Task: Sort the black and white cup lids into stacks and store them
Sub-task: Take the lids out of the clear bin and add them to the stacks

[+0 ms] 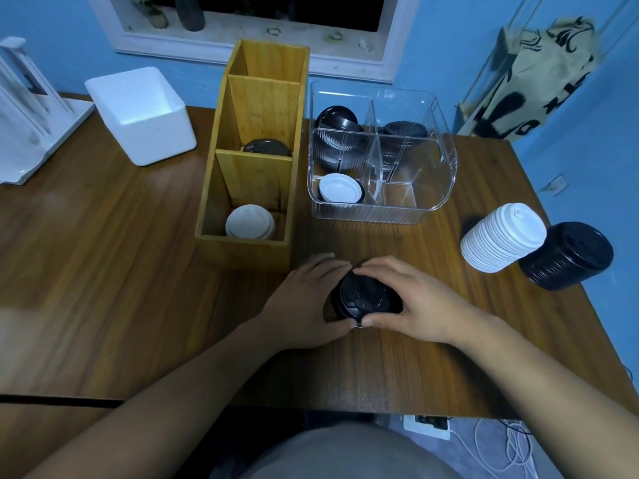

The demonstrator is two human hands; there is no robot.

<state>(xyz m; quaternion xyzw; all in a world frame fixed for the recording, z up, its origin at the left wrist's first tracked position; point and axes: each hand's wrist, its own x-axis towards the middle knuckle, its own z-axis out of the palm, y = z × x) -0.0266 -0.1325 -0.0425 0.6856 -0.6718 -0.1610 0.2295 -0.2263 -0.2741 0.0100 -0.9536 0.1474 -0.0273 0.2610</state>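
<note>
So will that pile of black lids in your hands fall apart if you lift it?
Probably not, if lifted gently: the black lids sit nested in one pile, and the left hand and right hand cup them from both sides. They look like thin plastic, so likely light. Tilted, the pile might slide apart.

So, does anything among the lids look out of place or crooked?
Yes. In the clear organizer, near-left compartment, a white lid seems to lie on something black, so colours may be mixed there. Behind it, the black lids lean tilted, not flat.
</note>
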